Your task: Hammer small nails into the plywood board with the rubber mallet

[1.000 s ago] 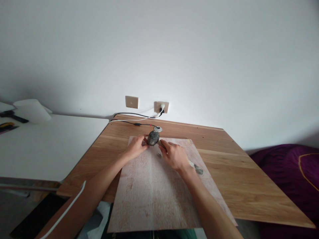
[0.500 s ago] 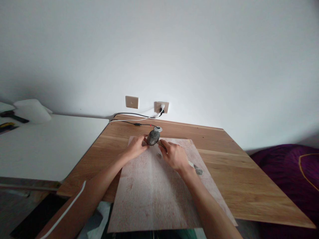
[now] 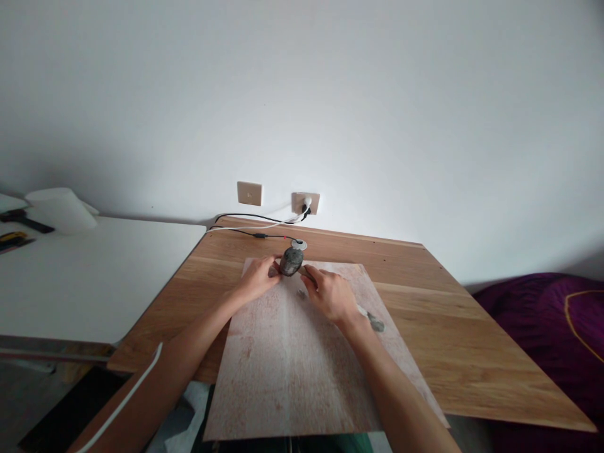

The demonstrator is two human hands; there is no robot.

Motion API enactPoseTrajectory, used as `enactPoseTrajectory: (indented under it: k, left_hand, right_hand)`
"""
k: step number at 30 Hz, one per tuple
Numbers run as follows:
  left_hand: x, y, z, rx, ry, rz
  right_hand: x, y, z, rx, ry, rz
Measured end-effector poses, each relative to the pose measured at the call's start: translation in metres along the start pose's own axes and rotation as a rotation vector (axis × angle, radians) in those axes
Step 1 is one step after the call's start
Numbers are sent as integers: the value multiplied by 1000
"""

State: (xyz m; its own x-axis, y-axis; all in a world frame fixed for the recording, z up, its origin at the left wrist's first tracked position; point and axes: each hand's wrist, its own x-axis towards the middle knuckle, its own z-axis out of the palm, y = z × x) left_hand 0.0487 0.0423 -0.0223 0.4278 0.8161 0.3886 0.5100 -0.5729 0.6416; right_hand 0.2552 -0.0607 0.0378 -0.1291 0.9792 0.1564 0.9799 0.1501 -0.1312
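Over the far part of a pale wooden board (image 3: 264, 377), a dark grey, mottled oval lump (image 3: 291, 260) sits between my hands; whether it is stone or clay I cannot tell. My left hand (image 3: 258, 277) is closed at its left side, the fingers gripping it or a lighter grey part next to it. From the right, my right hand (image 3: 330, 292) pinches a thin brownish stick-like tool (image 3: 303, 271) whose tip reaches the lump. Small grey crumbs (image 3: 301, 294) lie on the board beneath. Beside my right wrist rests another grey piece (image 3: 376, 323) with a whitish end.
The board lies on a wooden table (image 3: 472, 352). Behind it, cables (image 3: 259, 236) run to a wall socket (image 3: 306, 203). On the left, a white table (image 3: 141, 270) holds a paper roll (image 3: 61, 211) and a black-handled tool (image 3: 28, 220). Purple fabric (image 3: 533, 314) stands at the right.
The dark lump has shifted very slightly to the right and turned a little. Both hands stay almost in the same place, with the same grips.
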Motion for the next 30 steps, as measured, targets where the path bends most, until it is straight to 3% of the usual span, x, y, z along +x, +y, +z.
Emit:
enactPoseTrajectory:
  k: [30]
  left_hand:
    - [0, -3, 2, 49, 26, 15]
  right_hand:
    - [0, -2, 0, 17, -9, 4]
